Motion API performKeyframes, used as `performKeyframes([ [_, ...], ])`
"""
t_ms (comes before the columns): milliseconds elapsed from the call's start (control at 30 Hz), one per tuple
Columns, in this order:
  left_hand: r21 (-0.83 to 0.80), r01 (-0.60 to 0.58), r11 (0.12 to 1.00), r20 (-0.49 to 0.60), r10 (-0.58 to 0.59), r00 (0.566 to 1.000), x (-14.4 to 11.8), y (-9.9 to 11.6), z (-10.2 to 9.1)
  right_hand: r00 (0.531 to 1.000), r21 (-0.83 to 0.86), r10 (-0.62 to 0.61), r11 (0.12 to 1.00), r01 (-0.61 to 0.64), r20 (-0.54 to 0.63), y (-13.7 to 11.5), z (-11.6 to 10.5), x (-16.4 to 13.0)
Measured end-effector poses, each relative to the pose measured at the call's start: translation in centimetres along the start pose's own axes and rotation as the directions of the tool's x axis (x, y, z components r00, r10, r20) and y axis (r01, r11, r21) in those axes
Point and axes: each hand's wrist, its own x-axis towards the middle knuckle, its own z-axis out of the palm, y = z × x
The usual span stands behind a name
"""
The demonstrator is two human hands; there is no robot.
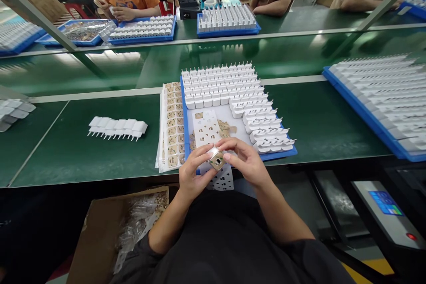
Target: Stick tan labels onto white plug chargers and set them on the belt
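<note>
Between my two hands is a white charger (217, 160), its port face turned up toward me and covered by a tan sticker with cut-outs. My left hand (196, 171) grips it from the left side. The fingertips of my right hand (244, 162) press at its upper right edge. Under and beyond my hands lies a blue tray (185, 111) with rows of white chargers (219, 84), prongs up. A partly used sticker sheet (207, 129) and tan scraps (226, 128) rest inside the tray. Left of it is a stack of sticker sheets (171, 126).
A row of chargers (117, 127) lies on the green table at left. Another full blue tray (372, 128) sits at right. Below the edge stands a cardboard box (100, 230) with plastic waste. Across the belt (159, 64), co-workers sit behind more trays (229, 31).
</note>
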Motion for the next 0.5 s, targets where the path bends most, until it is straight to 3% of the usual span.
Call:
performKeyframes([
  [100,-0.008,0.057,0.998,0.021,-0.057,0.998,-0.4,0.1,0.0,0.988,-0.256,-0.147,0.957,0.133,-0.036,-0.8,-0.5,0.4],
  [200,-0.037,0.181,0.983,0.016,-0.181,0.983,-0.6,0.2,0.0,0.947,-0.453,-0.318,0.839,0.301,0.041,-1.2,-0.4,0.4],
  [300,-0.090,0.288,0.953,0.008,-0.289,0.957,-0.7,0.2,-0.1,0.909,-0.390,-0.389,0.821,0.416,0.150,-1.4,-0.4,-0.3],
  [400,-0.118,0.331,0.936,-0.003,-0.334,0.943,-0.6,0.0,-0.4,0.932,-0.257,-0.362,0.898,0.356,0.026,-1.1,-0.8,-0.7],
  [500,-0.065,0.334,0.940,-0.034,-0.337,0.941,-0.5,-0.2,-1.2,0.937,-0.452,-0.289,0.875,0.175,-0.196,0.3,-1.4,0.2],
])
